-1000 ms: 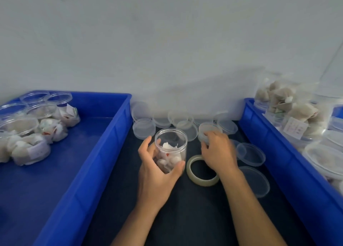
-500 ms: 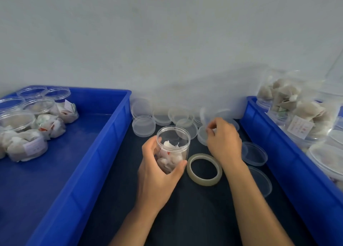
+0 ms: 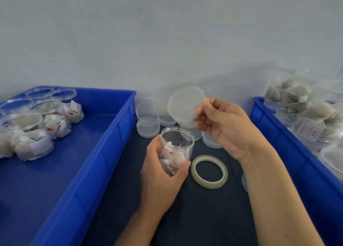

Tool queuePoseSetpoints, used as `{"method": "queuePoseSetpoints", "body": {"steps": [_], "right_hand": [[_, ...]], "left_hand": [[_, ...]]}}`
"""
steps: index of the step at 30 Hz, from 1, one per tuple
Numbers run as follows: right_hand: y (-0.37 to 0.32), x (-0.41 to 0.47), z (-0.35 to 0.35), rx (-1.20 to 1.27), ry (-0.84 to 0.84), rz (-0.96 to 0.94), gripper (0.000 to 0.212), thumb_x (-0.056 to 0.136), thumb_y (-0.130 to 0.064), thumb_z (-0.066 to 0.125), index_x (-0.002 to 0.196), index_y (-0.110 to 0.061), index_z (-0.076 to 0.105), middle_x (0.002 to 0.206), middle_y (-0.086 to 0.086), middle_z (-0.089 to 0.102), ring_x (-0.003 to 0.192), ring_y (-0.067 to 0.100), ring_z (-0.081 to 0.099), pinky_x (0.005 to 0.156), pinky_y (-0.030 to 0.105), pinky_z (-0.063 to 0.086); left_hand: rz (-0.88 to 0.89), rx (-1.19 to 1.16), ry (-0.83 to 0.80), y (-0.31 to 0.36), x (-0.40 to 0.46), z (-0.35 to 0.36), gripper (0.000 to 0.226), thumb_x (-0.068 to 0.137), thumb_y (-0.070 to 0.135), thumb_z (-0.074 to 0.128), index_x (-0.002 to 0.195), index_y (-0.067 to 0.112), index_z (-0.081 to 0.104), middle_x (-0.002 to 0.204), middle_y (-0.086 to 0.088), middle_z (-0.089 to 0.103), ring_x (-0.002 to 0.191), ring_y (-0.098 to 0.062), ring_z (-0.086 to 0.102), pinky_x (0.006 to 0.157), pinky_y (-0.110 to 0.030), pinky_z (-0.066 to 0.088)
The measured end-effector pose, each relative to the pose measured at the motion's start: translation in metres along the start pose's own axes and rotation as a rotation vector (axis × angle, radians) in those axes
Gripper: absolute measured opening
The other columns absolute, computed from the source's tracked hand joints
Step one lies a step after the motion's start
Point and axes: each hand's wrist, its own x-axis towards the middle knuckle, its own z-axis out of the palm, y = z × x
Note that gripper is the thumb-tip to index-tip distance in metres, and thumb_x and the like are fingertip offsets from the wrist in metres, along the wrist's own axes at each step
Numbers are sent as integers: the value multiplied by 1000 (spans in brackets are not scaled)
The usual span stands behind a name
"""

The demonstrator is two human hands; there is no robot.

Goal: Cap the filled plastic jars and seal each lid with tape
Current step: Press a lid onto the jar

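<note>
Head view: right fingers (image 3: 201, 118) pinch lid (image 3: 186, 102) above left-gripped jar (image 3: 176, 149).

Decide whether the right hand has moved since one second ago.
Yes. The right hand has lifted a lid from beside the tape roll to above it.

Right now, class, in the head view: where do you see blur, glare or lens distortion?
Head view: the lid pinched by the right hand is slightly motion-blurred; soft glare streaks the clear jar gripped by the left hand; wide-angle distortion bows the left blue bin outward; lighting is even, shadows faint.
</note>
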Motion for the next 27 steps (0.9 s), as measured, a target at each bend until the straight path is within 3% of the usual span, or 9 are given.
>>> {"method": "queuePoseSetpoints", "body": {"steps": [5,8,13,20,23,27], "right_hand": [[15,4,1,-34,-16,162,20,105,-5,58,122,1,65,89,11,70,72,15,67,60,23,58],[19,6,-5,-74,-18,182,30,105,-6,60,133,-15,65,89,11,71,72,14,67,55,22,55],[23,7,-12,-342,-34,188,32,110,-14,54,118,-31,79,97,5,75,80,11,67,55,24,50],[24,8,-15,-709,-24,106,27,108,-27,58,108,-43,79,83,-12,71,75,0,65,71,27,52],[27,8,-13,-791,-57,84,27,106,-27,59,108,-47,76,92,-5,75,79,6,67,76,32,58],[31,9,-11,-867,-54,38,27,105,-28,61,108,-52,74,98,-10,73,92,12,69,88,39,61]], "left_hand": [[16,7,5,0,1,0,98,74,55,85,152,58,25,140,27,55,125,0,60,83,-14,54],[31,28,-2,1,1,-1,102,75,54,85,154,62,21,146,26,53,130,-2,58,92,-24,57],[20,33,-26,-1,1,-1,101,78,44,89,157,55,28,150,24,52,137,-6,55,102,-43,59],[19,37,7,3,2,-2,101,76,58,81,156,66,18,152,28,50,139,2,51,104,-32,55],[4,41,12,2,2,-2,104,76,61,79,158,64,15,152,24,52,139,-1,52,102,-29,54],[-5,43,1,0,2,-1,110,75,60,83,159,65,13,154,28,48,141,5,48,100,-19,48]]}}
